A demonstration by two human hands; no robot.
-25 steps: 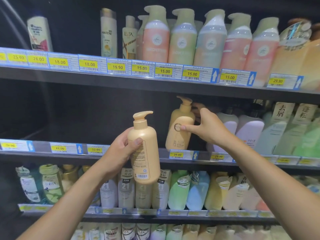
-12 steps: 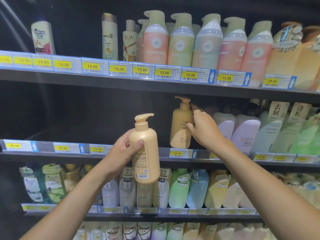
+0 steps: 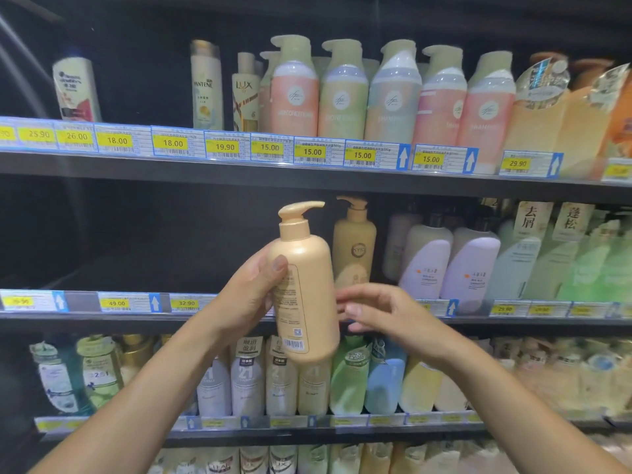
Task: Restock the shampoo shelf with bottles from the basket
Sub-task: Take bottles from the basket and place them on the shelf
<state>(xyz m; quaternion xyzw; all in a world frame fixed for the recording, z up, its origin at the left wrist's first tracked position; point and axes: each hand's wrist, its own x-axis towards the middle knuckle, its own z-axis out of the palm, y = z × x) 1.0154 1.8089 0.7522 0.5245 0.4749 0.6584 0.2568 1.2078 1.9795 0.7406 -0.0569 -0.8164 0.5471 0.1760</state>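
My left hand (image 3: 251, 294) grips a tan pump bottle (image 3: 304, 289) in front of the middle shelf (image 3: 102, 316), its back label and barcode facing me. A matching tan pump bottle (image 3: 354, 246) stands upright on that shelf just behind and to the right. My right hand (image 3: 379, 313) hovers beside the held bottle's lower right, fingers relaxed and spread, holding nothing. No basket shows in the head view.
White and lavender bottles (image 3: 448, 261) and green ones stand right of the shelved tan bottle. The middle shelf's left half is dark and bare. The top shelf (image 3: 171, 165) carries pastel pump bottles; lower shelves are packed with bottles.
My right hand has let go of the shelved tan bottle and dropped down toward the held bottle. The left hand has kept the bottle nearly still.
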